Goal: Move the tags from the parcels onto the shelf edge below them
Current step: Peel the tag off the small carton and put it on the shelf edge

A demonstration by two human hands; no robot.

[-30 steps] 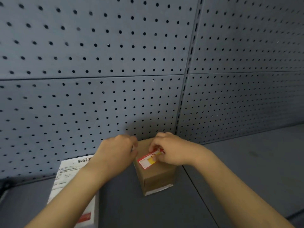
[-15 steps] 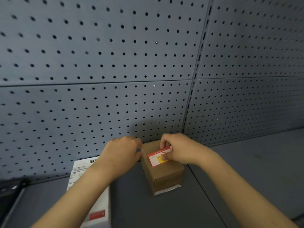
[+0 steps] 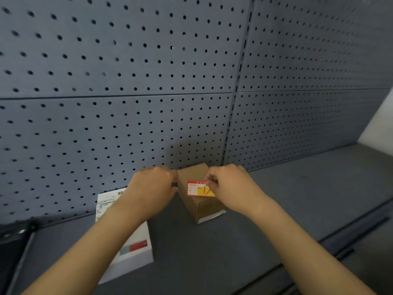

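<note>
A small brown cardboard parcel (image 3: 200, 201) stands on the grey shelf (image 3: 212, 252), close to the pegboard. A red and yellow tag (image 3: 198, 189) lies against its top front. My right hand (image 3: 231, 186) pinches the tag's right end between thumb and fingers. My left hand (image 3: 153, 188) presses its fingers on the parcel's left side. To the left lies a flat white parcel (image 3: 127, 241) with a printed label and a red and grey tag (image 3: 134, 247) near its front; my left forearm covers part of it.
A grey pegboard wall (image 3: 148, 81) rises right behind the parcels. The shelf's front edge (image 3: 340, 250) runs along the lower right. A dark object (image 3: 12, 233) sits at the far left. Bare shelf stretches to the right of the brown parcel.
The tag has turned from tilted to nearly level in my right hand and sits lower on the parcel's front. The view has shifted, so the shelf's front edge now shows.
</note>
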